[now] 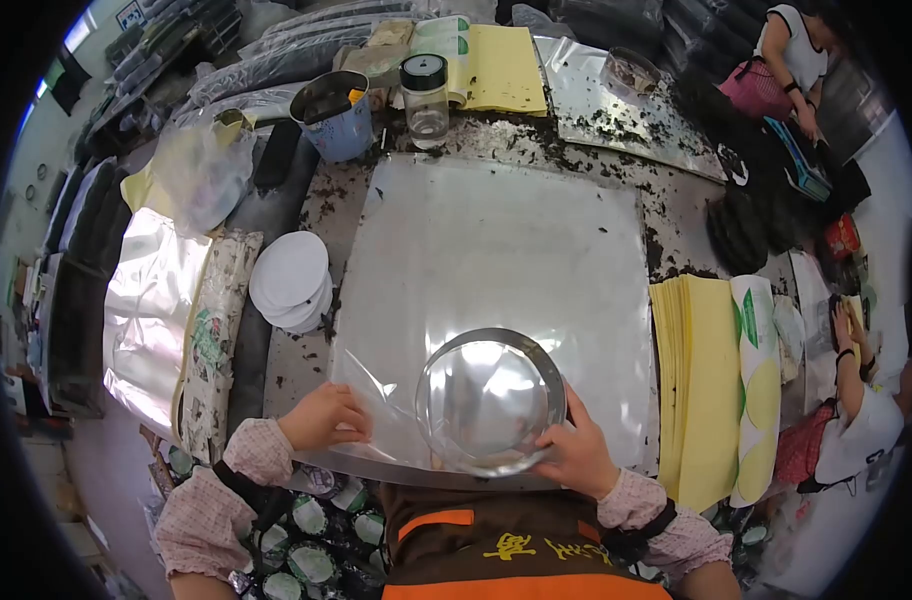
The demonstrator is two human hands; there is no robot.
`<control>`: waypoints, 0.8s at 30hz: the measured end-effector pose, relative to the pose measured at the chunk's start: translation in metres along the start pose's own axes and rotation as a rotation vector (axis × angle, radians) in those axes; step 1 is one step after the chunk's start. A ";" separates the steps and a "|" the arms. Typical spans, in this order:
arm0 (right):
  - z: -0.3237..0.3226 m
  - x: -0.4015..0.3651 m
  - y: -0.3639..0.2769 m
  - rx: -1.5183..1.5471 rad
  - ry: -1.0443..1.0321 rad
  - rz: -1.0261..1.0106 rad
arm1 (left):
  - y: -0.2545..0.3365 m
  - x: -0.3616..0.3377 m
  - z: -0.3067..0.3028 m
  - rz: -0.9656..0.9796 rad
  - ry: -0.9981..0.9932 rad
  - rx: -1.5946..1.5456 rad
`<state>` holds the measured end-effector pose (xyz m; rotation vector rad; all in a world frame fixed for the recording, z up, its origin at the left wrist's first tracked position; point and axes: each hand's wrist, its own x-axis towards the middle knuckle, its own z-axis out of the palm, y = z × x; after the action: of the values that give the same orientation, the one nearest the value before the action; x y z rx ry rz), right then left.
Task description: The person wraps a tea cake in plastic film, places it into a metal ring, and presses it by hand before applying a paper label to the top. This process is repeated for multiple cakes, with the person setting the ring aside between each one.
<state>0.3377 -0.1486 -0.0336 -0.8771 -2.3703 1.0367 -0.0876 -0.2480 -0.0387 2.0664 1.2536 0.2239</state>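
Observation:
My right hand (579, 448) grips a round metal ring (548, 372) by its lower right side, thumb on the rim and fingers around the wall. The ring is over the near part of a shiny metal sheet (486, 240). Beside it, at the sheet's near left corner, my left hand (328, 417) has its fingers curled together on the edge of a clear plastic film (381, 388). That film is slightly raised and creased, and reaches toward the ring.
White round discs (291, 275) are stacked at left. Yellow paper sheets (698, 390) lie at right. A blue bucket (334, 118) and a lidded clear jar (426, 105) stand behind the sheet. Dark leafy crumbs litter the table. Two other people work at right.

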 end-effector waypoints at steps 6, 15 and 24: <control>0.006 0.013 -0.056 0.206 -0.252 -0.068 | 0.019 0.025 -0.016 -0.231 0.176 -0.122; 0.037 0.051 0.047 -0.054 -0.052 0.014 | 0.064 0.005 -0.007 0.001 0.410 0.185; 0.004 -0.116 -0.005 0.076 -0.429 0.216 | 0.023 0.016 0.023 -0.243 0.048 0.205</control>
<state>0.4171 -0.2329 -0.0448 -0.9789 -2.5944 1.5228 -0.0520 -0.2523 -0.0436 2.0619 1.6000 0.0347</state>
